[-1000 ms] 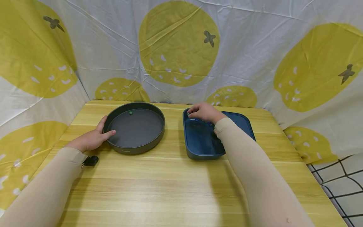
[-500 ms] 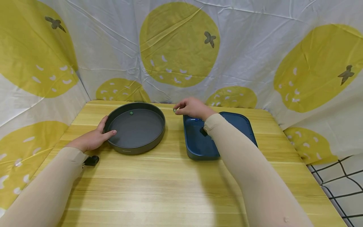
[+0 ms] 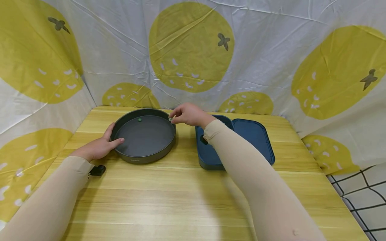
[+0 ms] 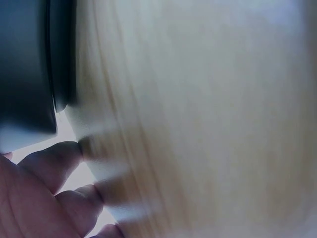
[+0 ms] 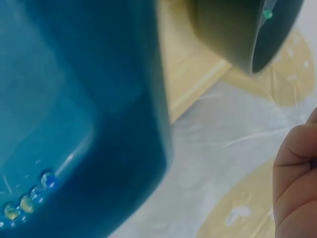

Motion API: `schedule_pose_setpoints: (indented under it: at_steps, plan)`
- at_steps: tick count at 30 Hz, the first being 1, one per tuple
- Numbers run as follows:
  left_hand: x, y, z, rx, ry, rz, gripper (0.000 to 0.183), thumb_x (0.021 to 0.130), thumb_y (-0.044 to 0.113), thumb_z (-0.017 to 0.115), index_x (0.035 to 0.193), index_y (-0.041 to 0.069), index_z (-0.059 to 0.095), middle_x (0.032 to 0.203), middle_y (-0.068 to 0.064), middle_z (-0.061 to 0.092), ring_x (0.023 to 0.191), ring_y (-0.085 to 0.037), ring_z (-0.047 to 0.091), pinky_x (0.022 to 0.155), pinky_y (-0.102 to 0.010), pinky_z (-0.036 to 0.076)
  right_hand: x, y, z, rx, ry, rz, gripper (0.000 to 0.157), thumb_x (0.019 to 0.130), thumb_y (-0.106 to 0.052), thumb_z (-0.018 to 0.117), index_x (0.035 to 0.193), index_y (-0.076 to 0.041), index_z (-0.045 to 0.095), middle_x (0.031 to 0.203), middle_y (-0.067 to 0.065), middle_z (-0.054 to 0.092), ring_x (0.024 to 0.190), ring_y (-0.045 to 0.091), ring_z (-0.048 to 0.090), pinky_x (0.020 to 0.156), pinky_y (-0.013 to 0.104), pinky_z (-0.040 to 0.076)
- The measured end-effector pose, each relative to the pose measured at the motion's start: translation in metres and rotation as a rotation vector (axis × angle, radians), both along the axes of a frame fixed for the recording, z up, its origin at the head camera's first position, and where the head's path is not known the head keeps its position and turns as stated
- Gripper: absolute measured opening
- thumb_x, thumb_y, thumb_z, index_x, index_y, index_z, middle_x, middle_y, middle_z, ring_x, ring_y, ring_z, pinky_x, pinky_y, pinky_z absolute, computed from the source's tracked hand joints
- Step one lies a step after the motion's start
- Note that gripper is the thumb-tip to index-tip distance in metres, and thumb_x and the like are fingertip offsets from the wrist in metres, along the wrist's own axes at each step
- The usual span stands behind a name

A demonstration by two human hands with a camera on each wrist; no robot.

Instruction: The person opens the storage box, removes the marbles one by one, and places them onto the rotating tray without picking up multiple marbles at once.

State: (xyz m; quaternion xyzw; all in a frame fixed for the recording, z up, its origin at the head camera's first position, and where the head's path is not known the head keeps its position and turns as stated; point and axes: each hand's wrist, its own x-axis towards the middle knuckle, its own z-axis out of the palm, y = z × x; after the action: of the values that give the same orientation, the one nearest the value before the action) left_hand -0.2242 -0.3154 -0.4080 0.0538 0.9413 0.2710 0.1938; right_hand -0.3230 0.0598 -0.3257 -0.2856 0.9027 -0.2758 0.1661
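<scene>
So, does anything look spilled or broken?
Nothing stands out: I see no spill, and the round pan and blue container look whole. One green marble sits in the pan; the right hand pinches another marble.

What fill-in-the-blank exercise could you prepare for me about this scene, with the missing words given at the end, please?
1. The marble lying inside the pan has the colour ____.
2. The right hand pinches a small ball between a finger and the ____.
3. In the head view, the blue container stands to the ____ of the pan that the left hand holds.

Missing words: green; thumb; right.
</scene>
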Motion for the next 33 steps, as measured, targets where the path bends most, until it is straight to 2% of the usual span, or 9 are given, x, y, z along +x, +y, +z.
schedule_pose_setpoints:
  at_steps: [10,18,21,27,33]
  plan:
    - [-0.001,0.001,0.000,0.008,0.000,-0.005,0.104,0.108,0.066,0.038,0.162,0.011,-0.033,0.166,-0.045,0.002,0.143,-0.067,0.035,0.116,-0.073,0.032,0.003,-0.017,-0.004,-0.029,-0.016,0.079,0.027,0.101,-0.025,0.074,0.127,-0.017,0.078,0.113,0.000,0.078,0.103,0.015,0.068,0.090,0.033,0.055]
    - [-0.001,0.001,0.000,0.015,-0.001,-0.005,0.105,0.108,0.066,0.039,0.162,0.011,-0.032,0.167,-0.044,-0.001,0.145,-0.067,0.031,0.116,-0.073,0.030,0.005,-0.021,-0.004,-0.026,-0.010,0.091,0.027,0.099,-0.025,0.076,0.125,-0.017,0.079,0.103,-0.001,0.077,0.093,0.014,0.064,0.084,0.030,0.051]
    - [-0.001,0.002,0.001,0.016,0.001,-0.005,0.105,0.108,0.065,0.039,0.162,0.010,-0.032,0.167,-0.044,-0.001,0.145,-0.067,0.032,0.117,-0.073,0.030,0.005,-0.019,-0.003,-0.029,-0.023,0.090,0.028,0.100,-0.026,0.075,0.127,-0.017,0.078,0.104,0.000,0.077,0.094,0.016,0.064,0.084,0.031,0.051]
    - [0.001,0.002,0.002,0.014,-0.002,-0.004,0.104,0.109,0.064,0.039,0.161,0.010,-0.032,0.167,-0.044,-0.001,0.144,-0.067,0.033,0.116,-0.073,0.031,0.002,-0.004,-0.004,-0.040,-0.043,0.033,0.033,0.101,-0.027,0.073,0.133,-0.016,0.075,0.122,0.003,0.074,0.110,0.020,0.066,0.094,0.037,0.055]
    - [0.002,0.002,0.003,0.007,-0.009,0.001,0.104,0.108,0.065,0.038,0.161,0.011,-0.033,0.166,-0.046,0.002,0.143,-0.067,0.035,0.115,-0.073,0.033,-0.006,0.029,-0.012,-0.083,-0.053,-0.077,0.036,0.103,-0.028,0.071,0.137,-0.016,0.072,0.133,0.007,0.070,0.118,0.025,0.065,0.098,0.042,0.055]
